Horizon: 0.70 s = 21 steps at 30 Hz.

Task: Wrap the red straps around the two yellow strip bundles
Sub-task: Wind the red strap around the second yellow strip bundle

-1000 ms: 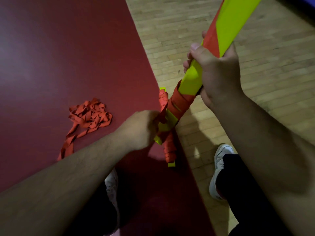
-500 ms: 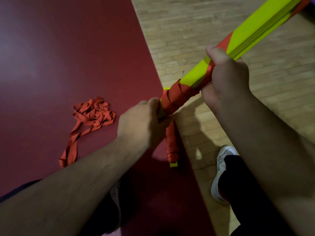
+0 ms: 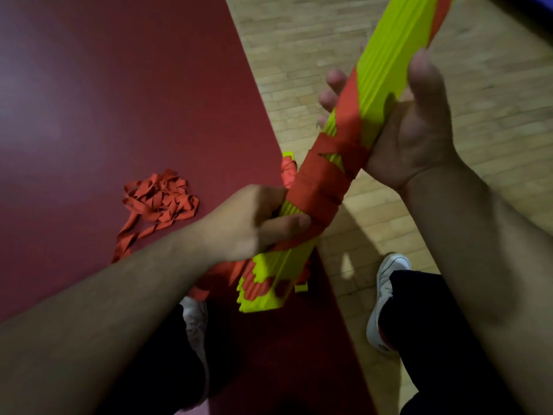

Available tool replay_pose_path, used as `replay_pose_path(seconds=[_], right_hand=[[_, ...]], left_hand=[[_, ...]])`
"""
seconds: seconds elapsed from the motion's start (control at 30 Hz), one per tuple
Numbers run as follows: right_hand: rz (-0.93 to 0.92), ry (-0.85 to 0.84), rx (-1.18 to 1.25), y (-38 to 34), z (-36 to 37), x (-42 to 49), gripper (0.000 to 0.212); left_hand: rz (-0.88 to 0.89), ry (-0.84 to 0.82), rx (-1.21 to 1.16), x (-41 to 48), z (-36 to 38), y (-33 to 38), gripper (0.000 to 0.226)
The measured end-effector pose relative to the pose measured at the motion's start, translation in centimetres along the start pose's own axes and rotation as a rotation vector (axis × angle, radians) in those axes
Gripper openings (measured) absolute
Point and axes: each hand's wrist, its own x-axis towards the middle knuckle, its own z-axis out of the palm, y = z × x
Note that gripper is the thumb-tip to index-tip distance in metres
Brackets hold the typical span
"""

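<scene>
L hand point(image 3: 248, 223), R hand point(image 3: 413, 139) grip bundle point(image 3: 386, 64) crossing mat edge point(image 3: 254, 94).

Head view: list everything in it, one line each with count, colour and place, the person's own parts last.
Held bundle: one, yellow-green, slanting from top right to lower centre.
Wrapped strap: one, red, wound round the held bundle's middle.
Second bundle: one, yellow tip, red-wrapped, at the red surface's edge, mostly hidden behind the held one.
Loose strap: one tangled pile, red, on the red surface, left of centre.
Red surface: one, dark red, left half.
Floor: wooden, light, right half.
Shoes: two, white, bottom.
Trousers: dark, bottom.
Left hand: grips the held bundle low down.
Right hand: holds it higher up.
</scene>
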Motion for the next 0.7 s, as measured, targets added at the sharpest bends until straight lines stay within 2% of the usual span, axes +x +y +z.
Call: replay_pose_path(seconds=[0.07,0.17,0.33,0.43,0.5,0.57,0.63,0.7], right_hand=[[0.068,-0.113,0.020,0.5,-0.5,-0.1,0.062],[0.102,-0.133,0.044,1.7,-0.5,-0.1,0.057],[0.184,-0.344,0.314,2.7,-0.7,0.2,0.077],[0.213,-0.424,0.351,3.5,-0.4,0.1,0.076],[0.222,-0.394,0.340,3.6,0.2,0.1,0.058],[0.222,-0.285,0.261,3.0,0.9,0.2,0.035],[0.199,-0.130,0.078,2.1,1.4,0.3,0.020],[0.159,-0.028,-0.053,1.6,1.5,0.3,0.018]], left_hand=[[-0.040,-0.077,-0.078,-0.1,0.0,0.0,0.038],[-0.052,-0.169,-0.157,-0.3,0.4,0.1,0.036],[-0.097,-0.203,-0.321,-0.6,0.4,0.4,0.033],[-0.092,-0.233,-0.433,-0.7,0.5,1.3,0.030],[-0.080,-0.239,-0.491,-0.8,0.6,1.8,0.035],[-0.097,-0.185,-0.469,-0.7,0.6,1.9,0.024],[-0.159,-0.159,-0.350,-0.4,0.4,1.4,0.040],[-0.211,-0.169,-0.157,-0.1,0.1,1.1,0.043]])
